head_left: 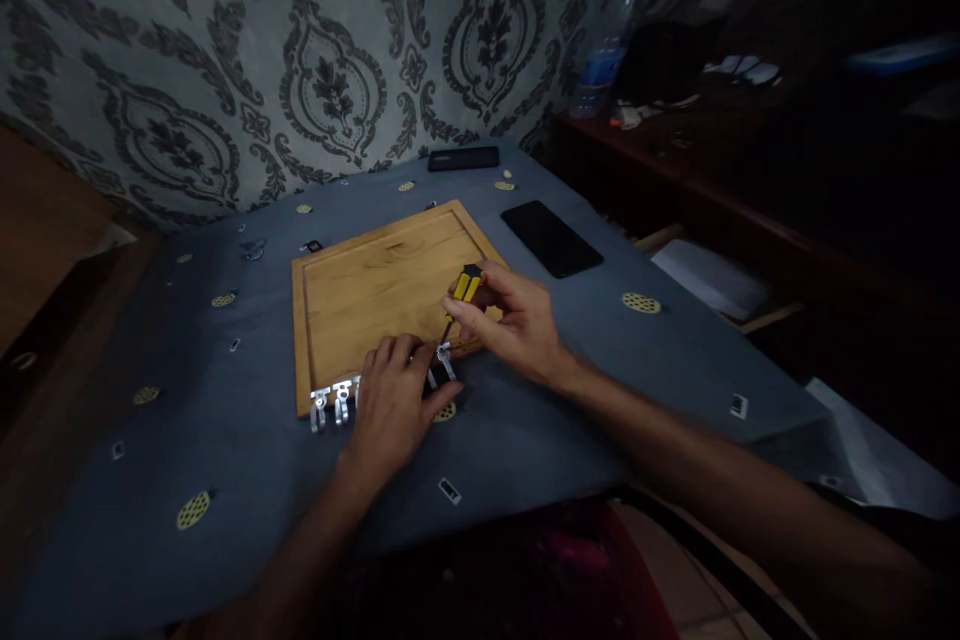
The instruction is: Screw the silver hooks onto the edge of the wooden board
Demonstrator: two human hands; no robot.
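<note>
A wooden board (pixel 375 270) with a raised border lies on the cloth-covered table. Along its near edge runs a metal hook rail (pixel 343 390) with several silver hooks. My left hand (pixel 394 400) presses over the rail, fingers on the board and thumb at the near side, gripping it around the edge. In my right hand (pixel 517 320) is a small screwdriver (pixel 466 285) with a yellow and black handle, held between thumb and fingers. The screwdriver tilts, its tip down at the rail's right-end hook (pixel 443 355). Whether a screw sits under the tip is too small to tell.
A black smartphone (pixel 551 237) lies right of the board, and a dark phone case (pixel 463 158) is by the wall. Small metal pieces (pixel 253 249) lie at the left. A water bottle (pixel 604 50) stands on the dark desk (pixel 637 155) beside an open drawer (pixel 709 280).
</note>
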